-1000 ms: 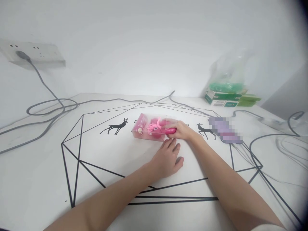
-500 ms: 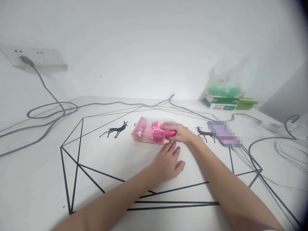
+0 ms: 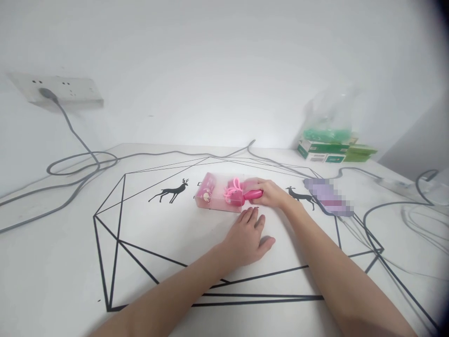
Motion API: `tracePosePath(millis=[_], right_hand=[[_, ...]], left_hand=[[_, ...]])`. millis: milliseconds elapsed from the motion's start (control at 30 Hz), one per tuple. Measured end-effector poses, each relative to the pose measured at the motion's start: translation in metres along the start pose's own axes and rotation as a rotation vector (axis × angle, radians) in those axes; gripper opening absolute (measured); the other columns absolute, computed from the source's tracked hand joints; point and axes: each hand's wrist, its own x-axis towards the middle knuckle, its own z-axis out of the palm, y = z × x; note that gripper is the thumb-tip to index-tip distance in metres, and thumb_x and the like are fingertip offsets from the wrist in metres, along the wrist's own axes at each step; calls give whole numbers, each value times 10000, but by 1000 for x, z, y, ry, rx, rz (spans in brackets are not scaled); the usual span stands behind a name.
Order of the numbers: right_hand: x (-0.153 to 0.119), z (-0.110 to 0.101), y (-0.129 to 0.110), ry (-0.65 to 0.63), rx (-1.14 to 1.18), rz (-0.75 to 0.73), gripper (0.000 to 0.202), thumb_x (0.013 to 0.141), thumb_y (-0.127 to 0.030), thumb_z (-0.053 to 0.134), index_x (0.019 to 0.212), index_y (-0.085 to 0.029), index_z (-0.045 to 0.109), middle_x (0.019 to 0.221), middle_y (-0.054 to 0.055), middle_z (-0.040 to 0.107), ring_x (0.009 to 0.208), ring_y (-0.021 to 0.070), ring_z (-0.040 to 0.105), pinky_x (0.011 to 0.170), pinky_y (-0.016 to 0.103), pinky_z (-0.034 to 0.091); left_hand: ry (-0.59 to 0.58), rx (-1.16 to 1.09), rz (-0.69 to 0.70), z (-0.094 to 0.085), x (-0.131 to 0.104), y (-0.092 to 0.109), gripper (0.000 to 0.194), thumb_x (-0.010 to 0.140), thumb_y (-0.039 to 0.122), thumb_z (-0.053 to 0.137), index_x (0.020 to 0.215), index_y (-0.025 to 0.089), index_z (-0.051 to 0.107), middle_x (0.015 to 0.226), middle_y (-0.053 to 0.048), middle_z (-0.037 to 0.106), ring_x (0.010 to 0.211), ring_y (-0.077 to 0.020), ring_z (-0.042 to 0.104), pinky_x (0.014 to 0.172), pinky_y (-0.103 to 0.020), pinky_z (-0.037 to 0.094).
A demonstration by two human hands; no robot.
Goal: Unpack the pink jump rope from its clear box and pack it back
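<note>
A clear pinkish box lies on the white table, with a pink item showing in its left part. A pink brush-like object with looped pink strands is at the box's right end, its handle sticking out to the right. My right hand has its fingers around that handle at the box's right end. Just in front of the box, my left hand rests palm down with fingers spread, holding nothing; its fingertips are near the box's lower right corner.
Grey cables run along the back and left from a wall socket. A blurred purple phone-like object lies at the right. Green and white boxes under a clear plastic bag stand at the back right.
The pink brush-like object has shifted slightly to the right relative to the box, along with my right hand. My left thumb is stretched a bit further out. The view has shifted a little.
</note>
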Motion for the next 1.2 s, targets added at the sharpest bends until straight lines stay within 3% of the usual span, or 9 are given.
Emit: tracePosePath(millis=[167,400,533,767,933,1200], right_hand=[[-2,-5,1,2,-14,15,244,706,-162,695,903,-273,787,1117,45,666,965,218,666,829,302,505],[-3,-10,0,-19,-62,38,314,716,-151,686,971,-305,784,947,19,623,772,160,625,714,269,482],[-3,-15,-1,-46,-71,40,362,723,-160,693,1036,-325,771,996,26,619,827,178,634,739,281,487],[-4,-27,7,-71,-86,26,248,716,-221,728,956,-266,770,1055,30,664,836,190,659,724,276,502],[-8,-36,12,-63,-135,39,252,708,-310,770,959,-284,762,1181,38,662,965,240,673,816,322,513],[-8,-32,13,-53,-149,57,300,702,-335,774,996,-276,765,1257,72,647,1047,282,670,878,377,520]], left_hand=[[14,13,-8,0,1,1,651,958,557,390,1381,72,491,1453,-249,461,1380,-374,410,1110,-502,361],[44,24,-27,2,9,5,618,957,547,404,1352,85,516,1418,-234,508,1344,-352,464,1085,-483,393],[80,37,-46,6,10,7,579,962,510,408,1341,90,532,1414,-231,513,1344,-348,465,1099,-482,380],[92,31,-55,8,10,7,563,958,484,428,1348,92,537,1417,-235,509,1353,-345,456,1109,-477,377],[81,13,-69,7,12,9,576,963,496,416,1362,95,525,1421,-247,498,1359,-361,445,1101,-503,381],[83,11,-97,8,17,16,606,946,561,422,1360,130,521,1408,-235,515,1355,-372,444,1079,-523,394]])
